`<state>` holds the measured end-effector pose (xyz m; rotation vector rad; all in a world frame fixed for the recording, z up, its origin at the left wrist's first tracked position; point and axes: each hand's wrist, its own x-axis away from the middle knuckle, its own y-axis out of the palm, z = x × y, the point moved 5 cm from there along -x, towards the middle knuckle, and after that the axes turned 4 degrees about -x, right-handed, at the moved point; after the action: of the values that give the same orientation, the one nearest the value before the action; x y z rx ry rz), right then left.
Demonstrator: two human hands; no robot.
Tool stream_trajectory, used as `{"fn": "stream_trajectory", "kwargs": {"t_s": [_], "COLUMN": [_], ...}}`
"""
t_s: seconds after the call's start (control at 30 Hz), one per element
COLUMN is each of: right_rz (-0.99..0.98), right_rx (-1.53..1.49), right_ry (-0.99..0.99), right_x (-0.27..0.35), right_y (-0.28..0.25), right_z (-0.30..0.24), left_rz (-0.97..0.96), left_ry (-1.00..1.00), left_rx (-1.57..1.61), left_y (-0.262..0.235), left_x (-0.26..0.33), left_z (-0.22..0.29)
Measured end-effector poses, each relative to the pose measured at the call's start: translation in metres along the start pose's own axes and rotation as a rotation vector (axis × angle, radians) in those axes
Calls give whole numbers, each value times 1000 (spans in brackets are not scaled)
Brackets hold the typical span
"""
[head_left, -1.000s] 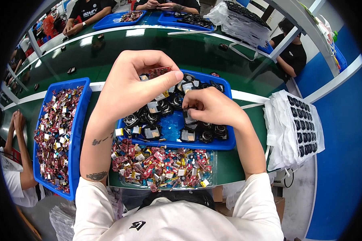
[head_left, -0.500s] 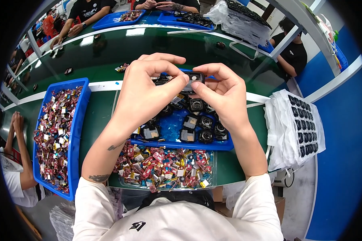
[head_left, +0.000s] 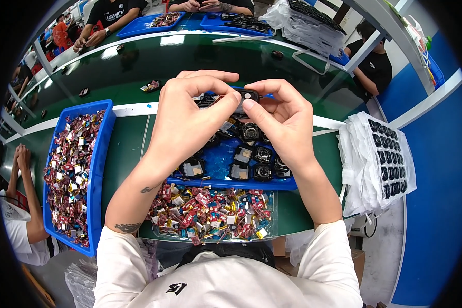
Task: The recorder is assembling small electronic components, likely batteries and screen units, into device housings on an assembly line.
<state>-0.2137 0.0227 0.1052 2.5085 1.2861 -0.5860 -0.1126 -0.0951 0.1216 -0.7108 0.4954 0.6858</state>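
In front of me, over the far part of a blue tray (head_left: 287, 184), both my hands meet at a small black watch-like case (head_left: 248, 96) with a pale round spot. My right hand (head_left: 285, 120) grips it between thumb and fingers, the thumb lying over its near face. At the left edge of the case, my left hand (head_left: 190, 110) has thumb and index finger pinched together against it. Its other fingers curve above, and the fingertips hide part of the case. In the tray beneath sit several similar black cases (head_left: 262, 172), some showing a round dial-like part, others a pale inner part.
A clear tray (head_left: 273, 215) of red boards with small batteries lies nearest me. Another blue tray (head_left: 108, 126) of such boards stands left. White-wrapped stacked trays (head_left: 351, 164) with black parts stand right. Beyond the rail, a green belt (head_left: 190, 61) carries scattered parts; co-workers sit around.
The held case has tipped slightly, showing less of its face. Parts on the belt have shifted a little left. A co-worker at the far left has drawn a hand back from the belt.
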Motion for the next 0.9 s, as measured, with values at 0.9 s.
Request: {"fn": "stream_trajectory", "kwargs": {"t_s": [0.9], "right_rz": [123], "right_rx": [-210], "right_ry": [76], "right_x": [-6], "right_y": [-16], "right_z": [8], "left_rz": [-109], "left_ry": [-99], "left_rx": [101], "left_y": [-1], "left_x": [-2], "left_z": [3]}}
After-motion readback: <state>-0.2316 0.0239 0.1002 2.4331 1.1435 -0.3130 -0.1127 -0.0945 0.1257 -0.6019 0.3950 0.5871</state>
